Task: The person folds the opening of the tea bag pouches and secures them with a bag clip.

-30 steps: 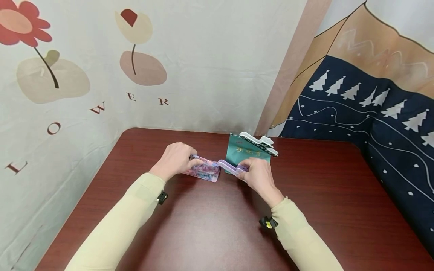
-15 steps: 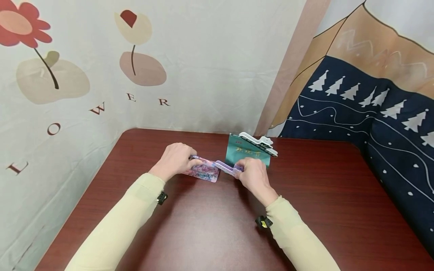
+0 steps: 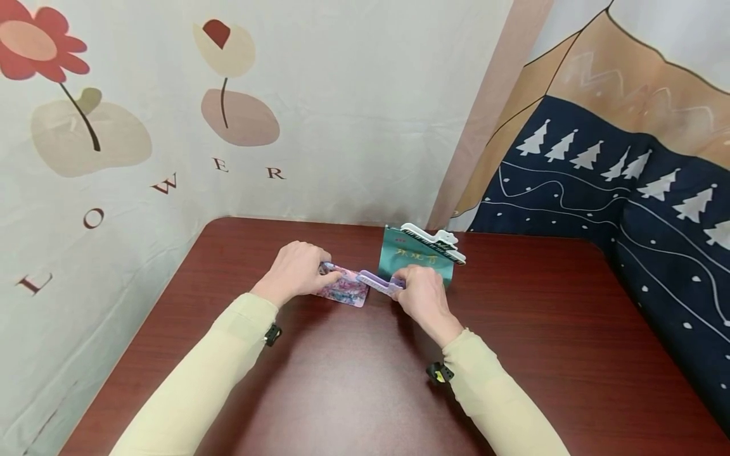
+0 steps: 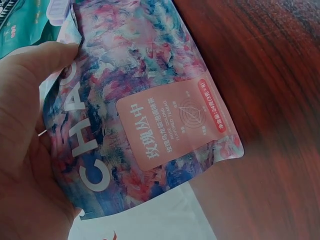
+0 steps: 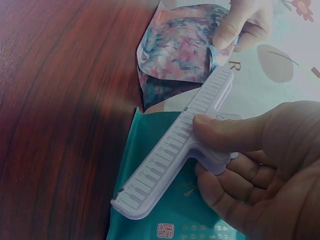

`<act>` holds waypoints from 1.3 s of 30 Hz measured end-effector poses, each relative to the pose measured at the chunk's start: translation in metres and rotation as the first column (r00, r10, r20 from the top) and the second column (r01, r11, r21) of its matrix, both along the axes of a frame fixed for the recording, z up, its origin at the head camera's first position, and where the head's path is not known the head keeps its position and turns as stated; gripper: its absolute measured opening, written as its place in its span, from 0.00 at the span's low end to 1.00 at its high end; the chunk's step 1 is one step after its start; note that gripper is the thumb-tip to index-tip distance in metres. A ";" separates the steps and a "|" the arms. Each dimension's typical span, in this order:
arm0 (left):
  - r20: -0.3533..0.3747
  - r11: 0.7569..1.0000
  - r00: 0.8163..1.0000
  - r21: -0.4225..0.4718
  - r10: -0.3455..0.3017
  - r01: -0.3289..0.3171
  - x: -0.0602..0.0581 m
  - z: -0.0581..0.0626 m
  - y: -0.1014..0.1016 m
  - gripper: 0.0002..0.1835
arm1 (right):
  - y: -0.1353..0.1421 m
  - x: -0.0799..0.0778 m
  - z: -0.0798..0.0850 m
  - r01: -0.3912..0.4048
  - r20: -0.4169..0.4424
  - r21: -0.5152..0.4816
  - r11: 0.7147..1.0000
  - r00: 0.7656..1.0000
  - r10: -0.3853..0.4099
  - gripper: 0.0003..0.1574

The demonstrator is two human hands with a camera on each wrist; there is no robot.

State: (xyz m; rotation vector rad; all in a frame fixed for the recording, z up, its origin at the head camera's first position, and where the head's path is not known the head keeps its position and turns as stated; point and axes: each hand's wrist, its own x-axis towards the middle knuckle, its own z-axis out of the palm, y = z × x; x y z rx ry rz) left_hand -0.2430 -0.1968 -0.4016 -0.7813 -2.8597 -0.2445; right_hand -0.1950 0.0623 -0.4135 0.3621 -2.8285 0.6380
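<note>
My left hand (image 3: 298,269) pinches the top edge of a pink-and-blue tea pouch (image 4: 125,65), thumb on the front and fingers behind. "CHA" lettering and a pink label show in the left wrist view. My right hand (image 3: 423,297) grips a lilac bag clip (image 5: 170,150) by its handle, thumb on one side and fingers on the other. Piano-key markings run along the clip's long bar. The clip's far end lies right at the pouch's top corner, close to my left fingertips. Much of the left fingers is hidden behind the pouch.
A teal pouch (image 3: 393,250) stands behind my right hand, with a white bag clip (image 3: 436,242) across its upper right edge. The dark red wooden table (image 3: 530,304) meets a flower-printed curtain (image 3: 353,126) at the back and a navy tree-printed cloth (image 3: 570,183) on the right.
My right hand has shifted slightly left with the lilac bag clip, so its tip overlaps more of the tea pouch's corner. The left hand has hardly moved.
</note>
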 end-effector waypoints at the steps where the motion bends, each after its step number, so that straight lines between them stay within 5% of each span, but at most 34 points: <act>1: -0.005 1.000 1.000 0.002 0.000 0.000 0.000 -0.001 0.000 0.21 | -0.001 0.000 0.000 -0.001 -0.001 0.003 1.000 1.000 0.001 0.09; 8: -0.054 1.000 0.998 0.014 -0.017 0.018 0.000 -0.007 0.000 0.31 | -0.003 -0.001 -0.001 -0.002 -0.008 0.026 1.000 1.000 0.002 0.09; 39: -0.106 1.000 0.994 -0.008 -0.024 0.023 0.001 -0.007 0.002 0.25 | -0.019 -0.001 -0.002 -0.006 -0.080 0.000 1.000 0.997 0.006 0.08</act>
